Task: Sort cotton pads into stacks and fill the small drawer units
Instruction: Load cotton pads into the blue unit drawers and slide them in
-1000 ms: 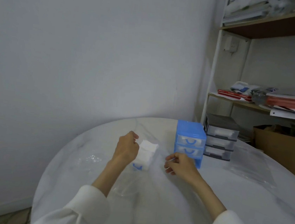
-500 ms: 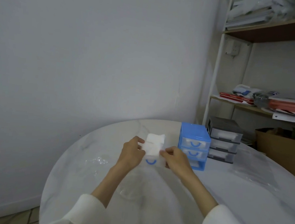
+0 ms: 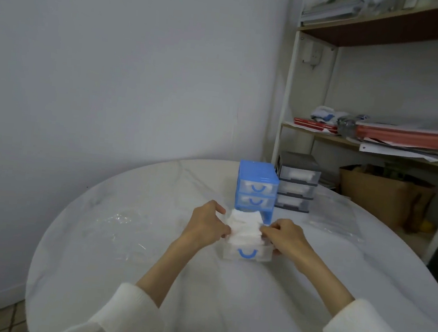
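Observation:
A stack of white cotton pads (image 3: 245, 227) sits in a clear drawer with a blue handle (image 3: 247, 253), which stands on the round white table (image 3: 224, 297). My left hand (image 3: 207, 226) grips the stack's left side. My right hand (image 3: 285, 236) pinches its right side, fingers curled over the drawer's edge. Just behind stands the blue drawer unit (image 3: 256, 189), its lowest slot without a drawer. A grey drawer unit (image 3: 296, 185) holding pads stands to its right.
Clear plastic bags lie on the table: a crumpled one at the left (image 3: 121, 225), a flat one at the right (image 3: 335, 217). A shelf (image 3: 378, 148) with papers and a brown box (image 3: 380, 198) stand beyond the table's right edge.
Both hands brought the pad stack down from the air into the clear drawer. My right hand came in from the side and took hold of the stack.

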The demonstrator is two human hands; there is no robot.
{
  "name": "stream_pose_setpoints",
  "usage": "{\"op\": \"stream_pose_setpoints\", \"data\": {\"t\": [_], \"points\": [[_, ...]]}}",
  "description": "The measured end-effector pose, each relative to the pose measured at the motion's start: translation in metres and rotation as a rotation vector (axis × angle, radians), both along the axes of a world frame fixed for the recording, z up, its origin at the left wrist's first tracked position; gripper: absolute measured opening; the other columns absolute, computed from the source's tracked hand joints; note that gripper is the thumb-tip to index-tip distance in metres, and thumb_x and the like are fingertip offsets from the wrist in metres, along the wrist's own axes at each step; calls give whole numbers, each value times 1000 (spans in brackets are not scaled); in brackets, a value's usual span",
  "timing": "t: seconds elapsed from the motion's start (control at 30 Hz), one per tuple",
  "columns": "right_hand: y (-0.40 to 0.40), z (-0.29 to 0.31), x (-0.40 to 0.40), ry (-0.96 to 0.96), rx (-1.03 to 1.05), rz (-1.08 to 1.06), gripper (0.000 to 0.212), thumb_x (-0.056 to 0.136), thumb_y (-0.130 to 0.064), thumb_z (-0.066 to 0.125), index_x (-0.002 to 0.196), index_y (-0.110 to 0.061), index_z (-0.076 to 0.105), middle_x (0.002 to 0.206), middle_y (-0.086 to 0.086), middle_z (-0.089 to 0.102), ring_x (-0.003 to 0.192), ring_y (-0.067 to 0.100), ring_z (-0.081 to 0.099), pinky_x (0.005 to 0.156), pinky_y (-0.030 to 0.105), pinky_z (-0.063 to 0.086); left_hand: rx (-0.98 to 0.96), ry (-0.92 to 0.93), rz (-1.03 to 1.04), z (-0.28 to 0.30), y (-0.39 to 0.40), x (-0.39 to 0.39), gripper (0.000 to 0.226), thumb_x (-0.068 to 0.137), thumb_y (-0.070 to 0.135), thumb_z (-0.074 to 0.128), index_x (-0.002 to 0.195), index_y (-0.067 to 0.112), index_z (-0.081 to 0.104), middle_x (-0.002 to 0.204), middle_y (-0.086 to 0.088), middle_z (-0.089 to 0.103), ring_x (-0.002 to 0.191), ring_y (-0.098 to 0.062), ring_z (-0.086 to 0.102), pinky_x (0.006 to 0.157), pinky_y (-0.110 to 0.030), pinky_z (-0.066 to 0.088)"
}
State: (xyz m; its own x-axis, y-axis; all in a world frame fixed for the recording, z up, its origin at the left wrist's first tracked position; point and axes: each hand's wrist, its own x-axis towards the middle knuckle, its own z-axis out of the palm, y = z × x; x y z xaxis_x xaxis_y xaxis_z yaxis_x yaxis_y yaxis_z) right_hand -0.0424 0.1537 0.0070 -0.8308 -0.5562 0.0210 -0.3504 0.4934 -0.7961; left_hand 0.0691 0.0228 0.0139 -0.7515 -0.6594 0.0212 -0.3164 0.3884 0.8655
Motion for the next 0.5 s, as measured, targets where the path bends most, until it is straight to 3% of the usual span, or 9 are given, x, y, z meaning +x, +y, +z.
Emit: {"op": "stream_pose_setpoints", "data": {"t": [0.17,0.3,0.4,0.5], "points": [[20,-2,-15,-18,45,-25,12,85,-15,58,80,-4,58,81,12,62,67,19,53,64,28,45,-12,-1,-31,-11,19,-21,36,83,3,63,116,7,51,95,-12,62,76,-19,56,69,-24,45],[22,-7,-26,-32,15,-45,12,84,-12,58,81,0,63,73,8,63,64,18,57,71,30,51,-25,29,36,-18,18,-32,24,90,6,50,114,5,51,103,-13,61,91,-25,62,73,-29,47],[16,-10,-31,-3,-18,-50,10,87,-16,59,83,-8,58,72,4,61,61,13,57,66,25,51,-21,48,88,-22,17,-39,20,91,7,47,111,5,51,110,-16,60,97,-29,61,79,-33,49],[9,-12,-36,47,-4,-40,18,87,-17,61,95,-2,62,73,7,62,57,12,56,59,21,47,-8,81,124,-26,22,-46,23,92,6,47,115,4,51,110,-18,62,95,-28,61,79,-32,48]]}}
